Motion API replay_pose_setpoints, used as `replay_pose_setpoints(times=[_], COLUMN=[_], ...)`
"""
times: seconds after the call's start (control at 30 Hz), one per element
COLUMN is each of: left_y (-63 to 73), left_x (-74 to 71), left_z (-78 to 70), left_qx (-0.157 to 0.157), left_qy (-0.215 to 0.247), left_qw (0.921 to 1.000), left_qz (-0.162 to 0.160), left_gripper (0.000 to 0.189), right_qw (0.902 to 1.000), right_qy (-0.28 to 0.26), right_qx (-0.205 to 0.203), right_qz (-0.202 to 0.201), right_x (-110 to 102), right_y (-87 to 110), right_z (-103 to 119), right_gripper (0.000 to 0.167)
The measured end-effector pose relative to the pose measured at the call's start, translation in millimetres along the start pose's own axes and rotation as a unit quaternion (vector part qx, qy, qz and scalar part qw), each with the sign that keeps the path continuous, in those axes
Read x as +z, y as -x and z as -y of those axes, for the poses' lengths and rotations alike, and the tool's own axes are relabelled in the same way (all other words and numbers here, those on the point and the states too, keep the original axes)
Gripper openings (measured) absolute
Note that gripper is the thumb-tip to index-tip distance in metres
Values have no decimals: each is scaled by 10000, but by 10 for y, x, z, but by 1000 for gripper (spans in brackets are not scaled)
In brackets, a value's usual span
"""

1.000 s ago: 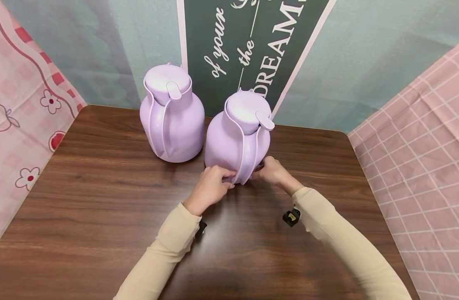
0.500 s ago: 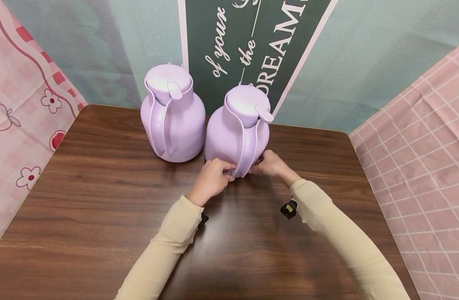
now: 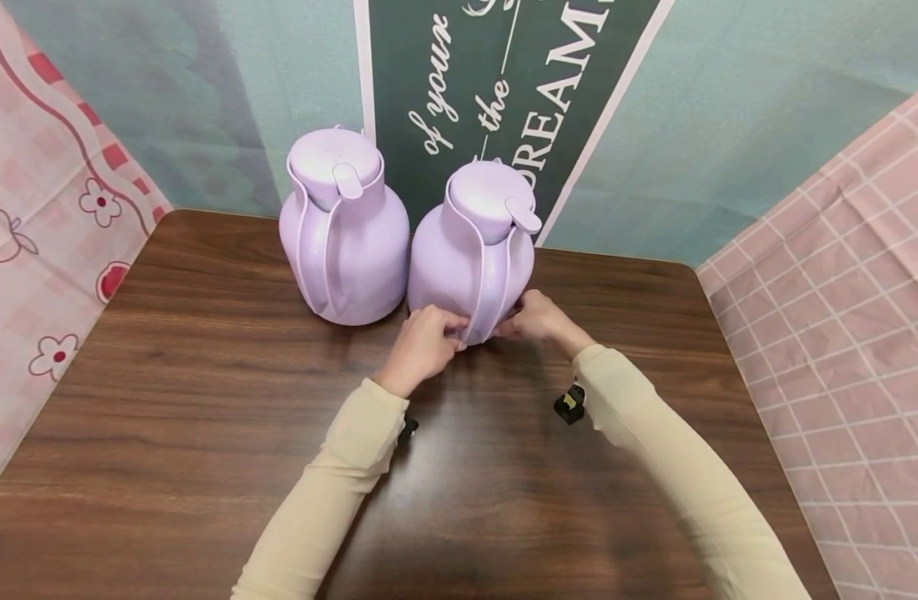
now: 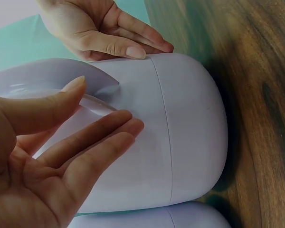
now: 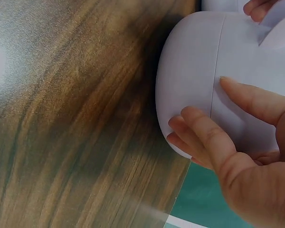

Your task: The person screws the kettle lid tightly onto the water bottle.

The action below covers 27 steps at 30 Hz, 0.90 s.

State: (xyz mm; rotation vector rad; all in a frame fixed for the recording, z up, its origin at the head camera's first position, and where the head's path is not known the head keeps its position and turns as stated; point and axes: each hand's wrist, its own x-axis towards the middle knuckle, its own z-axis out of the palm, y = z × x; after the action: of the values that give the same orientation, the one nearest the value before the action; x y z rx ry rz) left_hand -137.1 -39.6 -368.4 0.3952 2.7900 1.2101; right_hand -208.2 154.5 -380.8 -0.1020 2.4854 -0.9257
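Two lavender thermal jugs stand upright side by side, their lids on and handles toward me. My left hand (image 3: 423, 343) is at the right-hand jug (image 3: 459, 267), low by the handle (image 4: 42, 76). In the left wrist view its fingers (image 4: 92, 156) lie nearly straight along the jug's side, with the thumb beside the handle. On the other side, my right hand (image 3: 541, 321) presses its extended fingers and thumb against the lower body, near the seam (image 5: 213, 80). The left-hand jug (image 3: 368, 258) is untouched, close beside the other.
The jugs stand on a brown wood-grain table (image 3: 203, 433) near its back edge. Behind them hangs a teal cloth (image 3: 699, 125) with a dark lettered panel (image 3: 459, 83). Pink patterned cloth (image 3: 46, 250) lines the left side, and pink checked cloth (image 3: 841, 333) the right.
The right-hand jug has slid back toward the wall and slightly left, with both my hands following at its lower body. The left-hand jug has stayed in place.
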Motion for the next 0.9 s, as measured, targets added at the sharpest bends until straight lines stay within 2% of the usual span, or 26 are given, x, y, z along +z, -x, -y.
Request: replay_pose_setpoints(times=[0.3, 0.47, 0.7, 0.9], left_y=[-64, -97, -158, -201], left_x=[-27, -34, -45, -51], left_z=[10, 19, 40, 51], left_qx=[-137, -192, -184, -276], left_qy=[-36, 27, 89, 177], left_qw=[9999, 9998, 9998, 9995], left_qz=[19, 27, 36, 46], left_gripper=[27, 27, 27, 27], right_qw=[9982, 9979, 9969, 9981], right_qy=[-597, -642, -771, -602], right_qx=[44, 77, 141, 103], right_qz=[29, 12, 26, 42], right_x=[8, 2, 2, -3], right_y=[-50, -66, -91, -115], right_z=[34, 52, 75, 74], right_gripper=[30, 24, 25, 19])
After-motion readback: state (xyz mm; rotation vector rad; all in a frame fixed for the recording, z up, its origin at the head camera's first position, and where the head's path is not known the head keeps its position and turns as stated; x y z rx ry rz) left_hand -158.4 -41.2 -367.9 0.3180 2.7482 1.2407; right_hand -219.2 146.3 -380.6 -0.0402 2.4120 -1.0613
